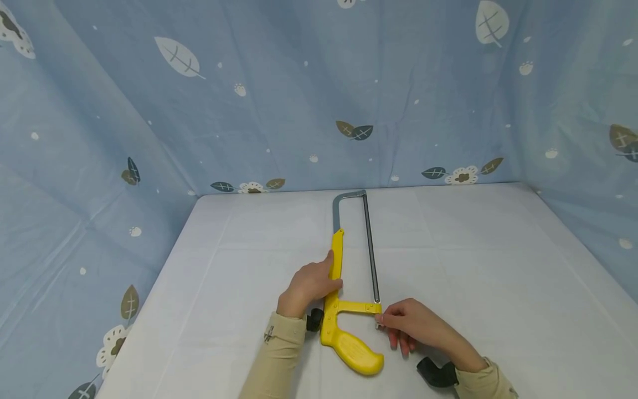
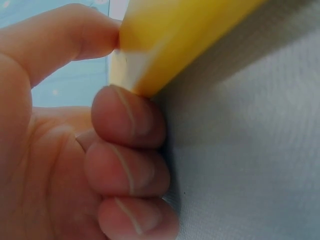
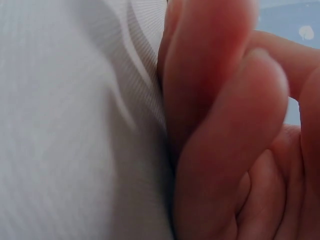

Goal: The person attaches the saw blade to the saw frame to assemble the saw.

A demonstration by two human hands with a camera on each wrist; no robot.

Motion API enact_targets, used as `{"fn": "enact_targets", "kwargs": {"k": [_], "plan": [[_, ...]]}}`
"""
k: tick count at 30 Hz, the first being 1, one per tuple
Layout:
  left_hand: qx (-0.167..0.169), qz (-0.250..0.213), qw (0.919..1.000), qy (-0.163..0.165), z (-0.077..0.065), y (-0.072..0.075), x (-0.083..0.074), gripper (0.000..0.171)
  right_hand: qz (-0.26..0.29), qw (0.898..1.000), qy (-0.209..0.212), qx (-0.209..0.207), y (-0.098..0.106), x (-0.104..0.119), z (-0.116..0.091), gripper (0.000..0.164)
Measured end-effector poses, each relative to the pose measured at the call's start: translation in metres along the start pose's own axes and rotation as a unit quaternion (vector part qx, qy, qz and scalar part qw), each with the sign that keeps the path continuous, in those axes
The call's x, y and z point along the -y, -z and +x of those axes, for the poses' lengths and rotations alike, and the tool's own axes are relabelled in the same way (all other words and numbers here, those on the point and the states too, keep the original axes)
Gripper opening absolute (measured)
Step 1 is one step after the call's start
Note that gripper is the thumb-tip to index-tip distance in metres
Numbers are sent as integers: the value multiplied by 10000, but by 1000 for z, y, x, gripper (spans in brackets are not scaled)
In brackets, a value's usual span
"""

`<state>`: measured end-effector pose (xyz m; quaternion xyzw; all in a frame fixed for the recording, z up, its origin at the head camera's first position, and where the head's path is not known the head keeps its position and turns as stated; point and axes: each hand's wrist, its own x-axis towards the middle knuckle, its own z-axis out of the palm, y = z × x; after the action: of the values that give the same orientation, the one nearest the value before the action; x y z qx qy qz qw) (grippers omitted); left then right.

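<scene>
Here, my left hand point(image 1: 310, 284) grips the hacksaw point(image 1: 354, 307), lying mostly to its right; my right hand point(image 1: 418, 322) pinches a small metal piece point(image 1: 377, 325). Worktop point(image 1: 473, 266) spreads wide outside both hands, its far edge near the hacksaw's tip.

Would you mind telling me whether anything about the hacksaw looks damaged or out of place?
Nothing stands out: the hacksaw is on the white cloth, its blade looks straight, and no break or spill shows.
</scene>
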<state>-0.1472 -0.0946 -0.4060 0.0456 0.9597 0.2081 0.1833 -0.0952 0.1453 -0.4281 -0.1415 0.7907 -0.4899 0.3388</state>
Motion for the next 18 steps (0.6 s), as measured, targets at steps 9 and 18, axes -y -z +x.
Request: {"fn": "enact_targets", "kwargs": {"k": [9, 18], "plan": [[-20, -41, 10000, 10, -1, 1, 0, 75, 54, 10000, -34, 76, 0, 1, 0, 32], [-22, -11, 10000, -38, -1, 1, 0, 75, -119, 9998, -19, -143, 1, 0, 0, 33]]}}
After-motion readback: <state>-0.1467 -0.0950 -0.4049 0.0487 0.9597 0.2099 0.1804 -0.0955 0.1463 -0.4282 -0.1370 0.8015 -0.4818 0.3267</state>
